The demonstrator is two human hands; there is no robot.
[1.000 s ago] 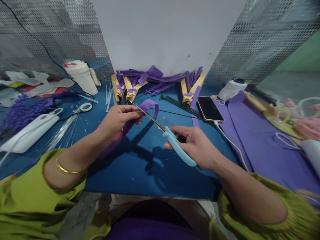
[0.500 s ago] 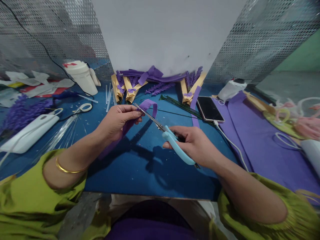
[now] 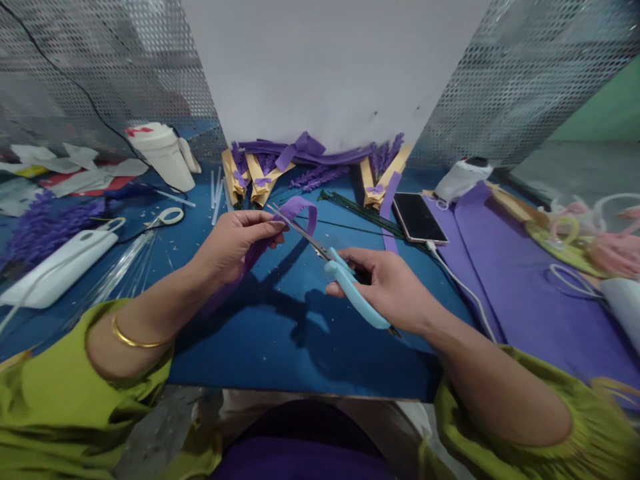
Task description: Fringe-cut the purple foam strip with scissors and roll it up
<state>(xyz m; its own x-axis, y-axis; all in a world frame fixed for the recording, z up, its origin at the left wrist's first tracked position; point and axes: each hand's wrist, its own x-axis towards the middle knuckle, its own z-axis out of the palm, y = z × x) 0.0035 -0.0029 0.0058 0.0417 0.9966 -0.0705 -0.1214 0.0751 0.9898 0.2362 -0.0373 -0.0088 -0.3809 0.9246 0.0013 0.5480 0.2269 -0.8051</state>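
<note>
Between thumb and fingers, my left hand (image 3: 245, 241) pinches a purple felt strip (image 3: 303, 206). One end of the strip curls over beyond the fingertips, and the rest hangs down behind the hand. My right hand (image 3: 387, 283) is closed around the light-blue handles of a pair of scissors (image 3: 354, 290). The scissor blades reach across the strip close to my left fingertips; whether they have cut into it I cannot tell. Another purple strip (image 3: 390, 208) lies flat on the blue table (image 3: 320, 347), beyond my right hand.
Small paper-wrapped lavender bunches (image 3: 263, 180) stand at the back beside green stems (image 3: 357, 212). A phone (image 3: 420, 218) on a cable lies right, near purple felt sheets (image 3: 520, 260). Left are a white cup (image 3: 163, 155), a white power strip (image 3: 60, 267) and clear sticks (image 3: 216, 193).
Hardly anything differs. The curled strip end and the scissor blades have shifted very slightly, while both hands keep their hold.
</note>
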